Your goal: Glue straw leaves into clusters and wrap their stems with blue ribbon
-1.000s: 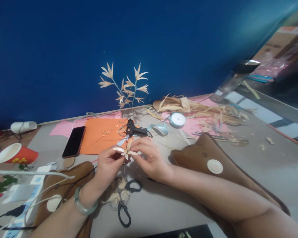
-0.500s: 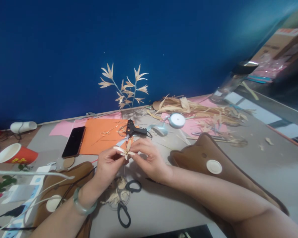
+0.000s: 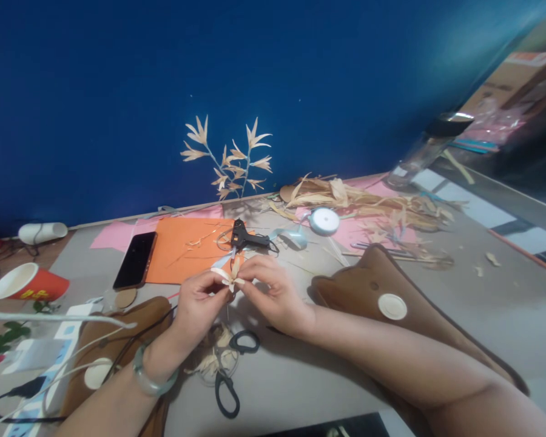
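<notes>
Both hands meet above the grey table, pinching a small pale straw flower (image 3: 229, 276) between their fingertips. My left hand (image 3: 199, 306) grips it from below and the left, a green bangle on that wrist. My right hand (image 3: 273, 292) closes its fingers on the petals from the right. Black-handled scissors (image 3: 230, 370) lie on the table just under the hands, beside a small heap of straw scraps (image 3: 212, 358). A black glue gun (image 3: 248, 238) rests just beyond the hands on an orange paper sheet (image 3: 182, 249).
A black phone (image 3: 135, 260) lies left of the orange sheet. A red paper cup (image 3: 27, 283) lies tipped at far left. A straw-flower branch (image 3: 230, 159) stands against the blue wall. Dried straw (image 3: 368, 203), a ribbon spool (image 3: 324, 220) and brown felt pieces (image 3: 391, 285) lie at right.
The flower has been turned slightly between the fingers, and the fingertips have shifted a little on it. Everything else on the table is unchanged.
</notes>
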`<state>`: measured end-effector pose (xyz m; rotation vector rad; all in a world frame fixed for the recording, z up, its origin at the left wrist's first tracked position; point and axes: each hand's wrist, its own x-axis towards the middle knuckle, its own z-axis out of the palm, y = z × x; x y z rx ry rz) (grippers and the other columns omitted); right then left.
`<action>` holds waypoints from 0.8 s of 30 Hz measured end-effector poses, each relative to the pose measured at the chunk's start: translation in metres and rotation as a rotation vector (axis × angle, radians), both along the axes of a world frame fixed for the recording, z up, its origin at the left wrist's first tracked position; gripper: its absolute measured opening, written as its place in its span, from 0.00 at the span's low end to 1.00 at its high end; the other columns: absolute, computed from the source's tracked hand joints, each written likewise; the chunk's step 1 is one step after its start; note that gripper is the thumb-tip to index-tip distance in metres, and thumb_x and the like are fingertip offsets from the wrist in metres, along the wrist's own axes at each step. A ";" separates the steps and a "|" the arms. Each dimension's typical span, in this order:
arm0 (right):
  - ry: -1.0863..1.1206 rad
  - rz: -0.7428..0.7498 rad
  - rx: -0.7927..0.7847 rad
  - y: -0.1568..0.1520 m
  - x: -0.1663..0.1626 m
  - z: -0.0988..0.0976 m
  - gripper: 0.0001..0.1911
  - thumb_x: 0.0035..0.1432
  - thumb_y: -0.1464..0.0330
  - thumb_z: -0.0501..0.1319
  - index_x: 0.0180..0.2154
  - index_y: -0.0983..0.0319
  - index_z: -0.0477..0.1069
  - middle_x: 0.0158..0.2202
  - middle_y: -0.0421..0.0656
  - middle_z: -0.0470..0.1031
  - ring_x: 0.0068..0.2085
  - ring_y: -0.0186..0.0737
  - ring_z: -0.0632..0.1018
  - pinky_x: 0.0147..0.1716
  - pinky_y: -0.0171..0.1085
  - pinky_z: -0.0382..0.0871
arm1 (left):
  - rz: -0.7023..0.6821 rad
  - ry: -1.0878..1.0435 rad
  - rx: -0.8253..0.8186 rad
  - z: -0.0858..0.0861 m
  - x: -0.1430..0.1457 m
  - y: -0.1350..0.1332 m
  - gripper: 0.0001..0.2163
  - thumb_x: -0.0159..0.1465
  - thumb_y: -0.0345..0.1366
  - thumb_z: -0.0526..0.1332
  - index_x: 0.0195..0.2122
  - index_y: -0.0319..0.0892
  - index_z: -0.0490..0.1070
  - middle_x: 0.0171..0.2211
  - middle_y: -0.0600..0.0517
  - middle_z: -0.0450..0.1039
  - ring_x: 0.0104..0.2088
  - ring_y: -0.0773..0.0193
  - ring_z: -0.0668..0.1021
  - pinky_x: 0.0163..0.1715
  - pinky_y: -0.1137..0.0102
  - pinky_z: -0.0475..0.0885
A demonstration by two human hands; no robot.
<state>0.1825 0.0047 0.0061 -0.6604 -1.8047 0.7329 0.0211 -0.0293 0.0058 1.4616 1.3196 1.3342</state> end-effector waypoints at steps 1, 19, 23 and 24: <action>0.002 0.001 -0.002 0.000 0.000 0.000 0.04 0.59 0.73 0.61 0.31 0.61 0.74 0.32 0.43 0.78 0.37 0.38 0.77 0.41 0.41 0.67 | 0.001 0.004 -0.002 0.000 0.000 0.000 0.06 0.52 0.30 0.67 0.19 0.38 0.73 0.19 0.52 0.72 0.22 0.69 0.73 0.23 0.76 0.68; 0.016 0.007 0.003 0.000 -0.001 0.001 0.05 0.59 0.73 0.61 0.31 0.61 0.73 0.31 0.42 0.78 0.36 0.38 0.77 0.41 0.41 0.69 | 0.008 0.021 0.013 0.001 0.000 0.000 0.07 0.52 0.31 0.67 0.19 0.38 0.73 0.19 0.52 0.72 0.21 0.69 0.72 0.22 0.76 0.68; 0.019 0.009 0.001 0.000 0.000 0.001 0.05 0.59 0.72 0.61 0.31 0.61 0.73 0.31 0.43 0.78 0.36 0.38 0.77 0.41 0.41 0.69 | 0.011 0.023 0.031 0.002 0.000 0.000 0.06 0.51 0.31 0.67 0.19 0.39 0.73 0.20 0.52 0.73 0.21 0.69 0.73 0.22 0.76 0.68; 0.019 0.011 0.002 -0.001 0.000 0.001 0.05 0.59 0.72 0.61 0.31 0.61 0.73 0.31 0.43 0.78 0.36 0.38 0.77 0.41 0.41 0.69 | 0.013 0.025 0.040 0.002 0.000 0.000 0.06 0.51 0.31 0.67 0.19 0.39 0.73 0.19 0.52 0.73 0.21 0.69 0.73 0.22 0.76 0.68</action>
